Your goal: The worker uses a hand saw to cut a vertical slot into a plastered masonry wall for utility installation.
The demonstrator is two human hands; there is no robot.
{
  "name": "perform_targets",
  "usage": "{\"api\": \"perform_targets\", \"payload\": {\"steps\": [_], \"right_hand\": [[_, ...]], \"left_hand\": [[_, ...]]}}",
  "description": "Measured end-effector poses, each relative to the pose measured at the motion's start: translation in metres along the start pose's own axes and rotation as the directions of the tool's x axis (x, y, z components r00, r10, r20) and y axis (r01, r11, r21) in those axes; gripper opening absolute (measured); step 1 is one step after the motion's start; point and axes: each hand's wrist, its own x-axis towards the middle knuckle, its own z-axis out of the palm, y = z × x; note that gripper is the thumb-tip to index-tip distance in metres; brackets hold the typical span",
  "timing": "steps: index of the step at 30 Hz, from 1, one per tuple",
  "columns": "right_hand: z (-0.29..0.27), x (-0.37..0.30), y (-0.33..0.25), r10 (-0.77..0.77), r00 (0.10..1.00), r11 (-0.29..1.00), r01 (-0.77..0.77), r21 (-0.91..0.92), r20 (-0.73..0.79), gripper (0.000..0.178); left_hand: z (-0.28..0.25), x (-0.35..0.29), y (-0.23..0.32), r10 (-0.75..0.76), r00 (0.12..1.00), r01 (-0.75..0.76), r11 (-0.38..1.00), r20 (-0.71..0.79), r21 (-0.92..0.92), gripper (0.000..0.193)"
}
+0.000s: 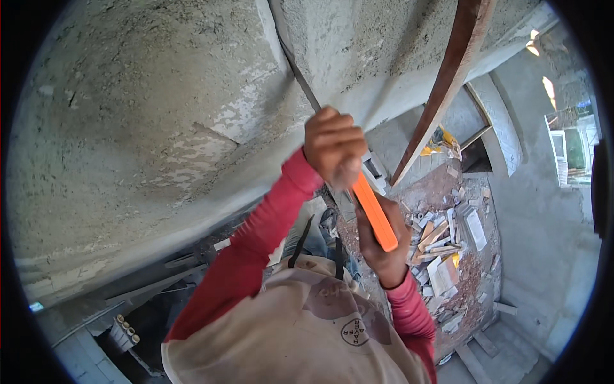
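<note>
An orange bar-shaped tool (377, 214) slants down and right in front of my chest; I cannot tell its exact kind. My left hand (335, 146) is closed in a fist at its upper end, where the fingers hide what lies inside. Lower down, my right hand (385, 243) wraps the tool from behind, its fingers partly covered by the orange body. A narrow dark strip (294, 67) runs along the rough grey wall (160, 96) and meets the top of my left fist; whether it belongs to the tool or the wall, I cannot tell.
A long wooden plank (441, 96) leans at the upper right. Rubble and broken wood pieces (441, 246) cover the floor on the right, beside a plain grey wall (543, 243). Several pale tubes (125, 333) stand at the lower left. A window opening (572, 150) shows far right.
</note>
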Motion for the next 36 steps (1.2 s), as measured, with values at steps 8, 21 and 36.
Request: {"api": "perform_targets", "payload": {"steps": [8,21,36], "right_hand": [[-0.06,-0.099,0.006,0.029,0.999,0.993,-0.024,-0.119,0.04,0.032],[-0.052,-0.087,-0.003,0.165,0.985,0.986,-0.165,-0.014,0.058,0.028],[-0.006,-0.008,0.0,0.047,0.998,0.998,-0.049,0.048,0.035,0.025]], "left_hand": [[0.039,-0.011,0.115,-0.107,0.99,0.083,0.971,-0.098,-0.223,0.021],[0.04,-0.023,0.112,-0.085,0.991,0.063,0.978,-0.105,-0.198,0.014],[0.012,-0.018,0.015,-0.119,0.991,0.118,0.993,0.064,0.01,0.025]]}}
